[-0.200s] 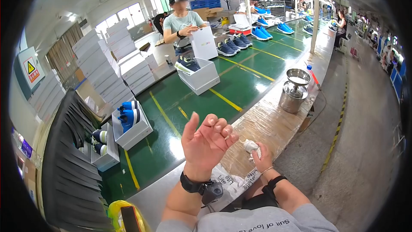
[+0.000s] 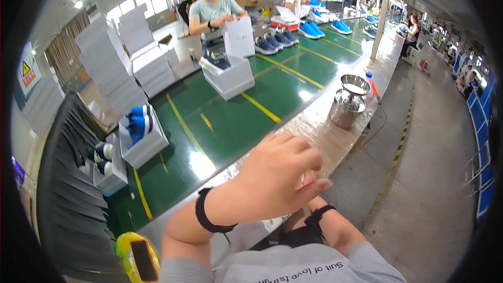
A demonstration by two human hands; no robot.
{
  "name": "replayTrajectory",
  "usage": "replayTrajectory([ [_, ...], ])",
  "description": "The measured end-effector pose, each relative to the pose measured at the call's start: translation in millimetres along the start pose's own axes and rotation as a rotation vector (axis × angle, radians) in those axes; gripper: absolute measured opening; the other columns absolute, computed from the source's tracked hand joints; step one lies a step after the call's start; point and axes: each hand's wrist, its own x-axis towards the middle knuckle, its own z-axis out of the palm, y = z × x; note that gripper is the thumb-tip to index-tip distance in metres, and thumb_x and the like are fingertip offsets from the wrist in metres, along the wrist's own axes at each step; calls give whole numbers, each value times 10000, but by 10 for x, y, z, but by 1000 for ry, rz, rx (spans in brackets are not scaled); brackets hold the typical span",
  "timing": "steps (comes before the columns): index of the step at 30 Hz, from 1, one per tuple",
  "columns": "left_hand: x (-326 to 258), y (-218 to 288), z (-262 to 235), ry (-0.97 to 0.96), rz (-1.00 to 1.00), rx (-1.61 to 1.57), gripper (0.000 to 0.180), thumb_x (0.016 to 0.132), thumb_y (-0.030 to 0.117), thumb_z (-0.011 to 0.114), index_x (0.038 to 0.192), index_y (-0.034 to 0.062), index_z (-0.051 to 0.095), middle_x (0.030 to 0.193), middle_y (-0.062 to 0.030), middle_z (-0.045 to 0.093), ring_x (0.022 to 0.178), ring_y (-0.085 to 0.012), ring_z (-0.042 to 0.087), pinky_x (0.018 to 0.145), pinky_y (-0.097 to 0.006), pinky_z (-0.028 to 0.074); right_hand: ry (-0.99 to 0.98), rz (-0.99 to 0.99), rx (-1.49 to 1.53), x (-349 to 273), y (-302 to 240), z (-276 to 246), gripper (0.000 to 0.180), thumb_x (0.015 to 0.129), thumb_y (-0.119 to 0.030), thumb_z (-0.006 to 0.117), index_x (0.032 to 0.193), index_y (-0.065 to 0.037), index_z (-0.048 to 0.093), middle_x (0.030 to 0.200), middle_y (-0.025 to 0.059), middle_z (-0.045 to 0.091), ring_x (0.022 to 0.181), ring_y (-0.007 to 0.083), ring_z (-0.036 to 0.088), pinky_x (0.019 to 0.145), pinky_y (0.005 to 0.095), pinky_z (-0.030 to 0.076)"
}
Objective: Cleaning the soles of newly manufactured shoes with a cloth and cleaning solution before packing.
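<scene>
L hand (image 2: pixel 277 178) raised over desk (image 2: pixel 335 136) edge, fingers loosely curled, holding nothing visible. R hand hidden behind it; grip can't tell. Boxed blue sneakers (image 2: pixel 139 123) wait on green conveyor (image 2: pixel 236 110); none handled yet.

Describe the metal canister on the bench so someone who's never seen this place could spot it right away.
Follow the green conveyor belt to its near, right-hand edge, where a worn, shiny bench strip runs alongside. The metal canister stands upright there, beyond the person's left hand. It is the only silver, round thing around, with a funnel-like flared top.
</scene>
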Motion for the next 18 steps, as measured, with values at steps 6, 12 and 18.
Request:
replayTrajectory([
  [6,275,464,-7,-102,417,488,181,670,179,639,785,41,613,762,-78,542,752,-218,531,743,-354,433,-12,-15,-80,63,-146,-154,374,810,-188,624,1141,-36,536,1034,182,587,964,319,577,833,388,442],
  [12,315,897,-317,198,505,422,213,573,196,604,653,-1,602,630,-61,489,624,-179,469,640,-355,390,-18,-41,0,194,-399,71,347,813,-166,615,1126,-33,544,1020,181,592,943,319,586,816,376,453],
  [18,298,782,298,186,798,571,349,642,218,618,878,-39,625,866,-177,578,884,-337,556,873,-525,411,7,28,-53,180,-141,-366,374,807,-177,620,1144,-47,523,1036,178,578,963,342,554,842,401,430],
])
